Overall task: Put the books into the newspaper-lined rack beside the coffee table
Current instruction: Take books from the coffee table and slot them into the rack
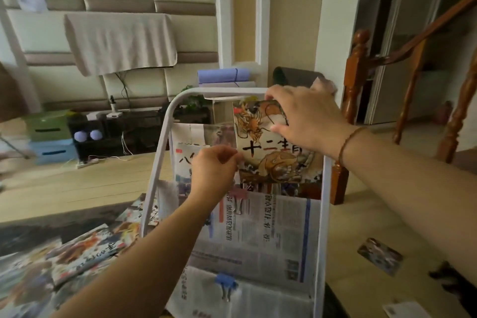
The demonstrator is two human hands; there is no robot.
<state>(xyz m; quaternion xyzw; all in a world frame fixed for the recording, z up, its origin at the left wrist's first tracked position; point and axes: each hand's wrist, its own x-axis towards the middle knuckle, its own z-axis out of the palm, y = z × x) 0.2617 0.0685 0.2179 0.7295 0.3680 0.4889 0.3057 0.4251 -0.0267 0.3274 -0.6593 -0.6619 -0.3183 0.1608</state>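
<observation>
The right hand [307, 116] grips the upper right part of a dragon-covered book [271, 152], fingers curled over its top edge and the thumb pressed on the cover. The left hand [214, 173] pinches the same book at its left edge, fingers bunched round the margin. Both hands are thus clamped on one book, held upright with its lower part sunk in the top pocket of the rack [160, 152], under the rack's curved white top bar.

Just left of that book, in the same pocket, stands a second book [184, 160] with a black character on its cover, partly hidden by the left hand. Newspaper [268, 230] lines the rack's tiers below, with a pink binder clip [238, 200] on the upper sheet and a blue binder clip [225, 285] on the lower one.

Left of the rack, the dark coffee table [33, 232] carries several more books [82, 253] lying flat and overlapping. Right of the rack, a small card [380, 255] lies on the pale floor, and a wooden stair post [353, 85] rises just behind the rack's right side. Behind the top bar sits a rolled lilac mat [223, 76].
</observation>
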